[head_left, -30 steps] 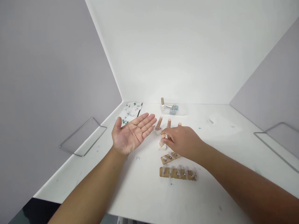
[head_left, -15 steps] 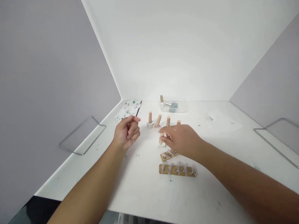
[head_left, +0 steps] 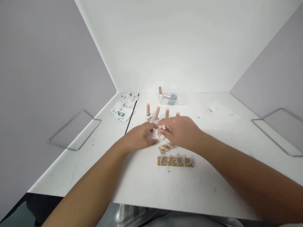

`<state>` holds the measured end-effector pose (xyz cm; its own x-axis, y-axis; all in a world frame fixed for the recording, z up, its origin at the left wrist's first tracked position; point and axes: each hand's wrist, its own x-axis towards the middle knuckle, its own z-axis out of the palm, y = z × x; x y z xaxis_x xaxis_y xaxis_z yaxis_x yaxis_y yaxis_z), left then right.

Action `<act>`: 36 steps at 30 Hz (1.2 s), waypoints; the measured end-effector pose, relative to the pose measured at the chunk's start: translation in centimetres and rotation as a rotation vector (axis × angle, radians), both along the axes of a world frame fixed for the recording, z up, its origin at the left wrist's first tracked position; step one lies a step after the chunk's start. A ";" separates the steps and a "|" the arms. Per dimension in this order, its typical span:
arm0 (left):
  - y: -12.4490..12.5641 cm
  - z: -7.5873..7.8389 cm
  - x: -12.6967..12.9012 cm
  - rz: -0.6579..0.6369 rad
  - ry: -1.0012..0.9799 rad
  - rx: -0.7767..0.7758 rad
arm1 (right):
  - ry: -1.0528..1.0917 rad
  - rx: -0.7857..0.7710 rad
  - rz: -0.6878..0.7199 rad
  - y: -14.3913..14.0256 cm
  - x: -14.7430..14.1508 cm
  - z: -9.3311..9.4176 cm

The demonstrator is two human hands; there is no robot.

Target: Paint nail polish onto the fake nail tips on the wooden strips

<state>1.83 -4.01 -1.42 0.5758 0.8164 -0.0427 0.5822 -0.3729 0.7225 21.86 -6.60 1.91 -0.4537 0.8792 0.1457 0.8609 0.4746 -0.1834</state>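
A nail polish bottle (head_left: 159, 135) with a peach cap and a pale square base stands upright in the middle of the table. My right hand (head_left: 183, 130) pinches its cap between thumb and fingers. At the bottle's left side is my left hand (head_left: 141, 136), thumb and fingers apart around the base; whether it touches the glass I cannot tell. Behind my hands stand several more peach-capped bottles (head_left: 148, 111), some partly hidden by the right hand. Nearer me lie two wooden strips, a short one (head_left: 163, 149) and a longer one (head_left: 175, 161), carrying clear nail tips.
A clear plastic tray (head_left: 181, 100) at the back holds a few bottles, one teal and lying down. Stained white paper (head_left: 123, 107) lies at the back left. Metal wire handles stick out from the left wall (head_left: 78, 129) and right wall (head_left: 276, 132).
My left hand has come right and turned over, from loosely curled in the air to beside the bottle. The right hand stays on the cap. The whole view has shifted slightly.
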 end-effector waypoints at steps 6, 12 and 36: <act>0.4 -1.1 0.5 -0.056 0.093 0.069 | 0.009 0.011 0.004 -0.1 -0.1 -0.1; 0.5 -0.5 0.2 -0.073 -0.028 0.125 | 0.148 0.028 -0.004 -0.3 0.2 0.8; -3.2 1.0 1.3 -0.233 -0.242 0.289 | 0.975 -0.225 0.086 -5.3 7.9 -4.7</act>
